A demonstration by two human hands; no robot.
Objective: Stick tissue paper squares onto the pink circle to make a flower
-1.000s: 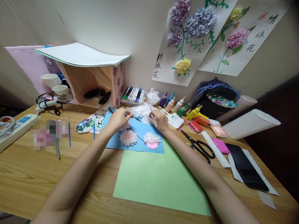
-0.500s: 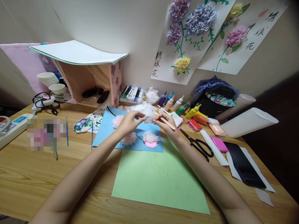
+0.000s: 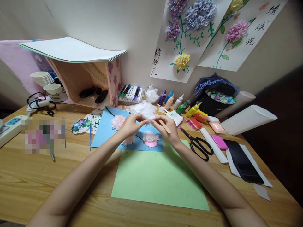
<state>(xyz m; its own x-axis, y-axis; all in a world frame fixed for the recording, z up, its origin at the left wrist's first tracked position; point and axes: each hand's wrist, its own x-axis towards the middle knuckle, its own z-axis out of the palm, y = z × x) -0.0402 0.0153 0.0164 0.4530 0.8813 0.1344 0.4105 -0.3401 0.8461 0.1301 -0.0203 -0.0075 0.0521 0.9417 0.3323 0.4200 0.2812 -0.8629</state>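
Between my fingertips is a small piece of thin white paper (image 3: 149, 122), pinched from both sides. My left hand (image 3: 132, 125) is closed on its left edge. My right hand (image 3: 168, 127) grips the other edge and also carries a wooden craft stick (image 3: 165, 126), which slants across the fingers. Both hands are above a blue sheet (image 3: 100, 135) bearing fluffy pale pink paper flowers (image 3: 117, 122). One white paper flower (image 3: 151, 137) on it has a pink base showing below. Nearer to me lies a green sheet (image 3: 158, 179). My fingers partly hide the paper piece.
Black scissors (image 3: 201, 146) and a phone (image 3: 241, 160) lie at the right. Paint bottles (image 3: 169, 102), a marker box (image 3: 130, 94) and crumpled white paper (image 3: 143, 107) stand along the wall. A paint palette (image 3: 81, 126) and thin blue brushes (image 3: 90, 136) are at the left.
My hands have come closer together, with the fingertips now almost meeting at the white paper. The craft stick has tilted more steeply. The whole view has shifted slightly.
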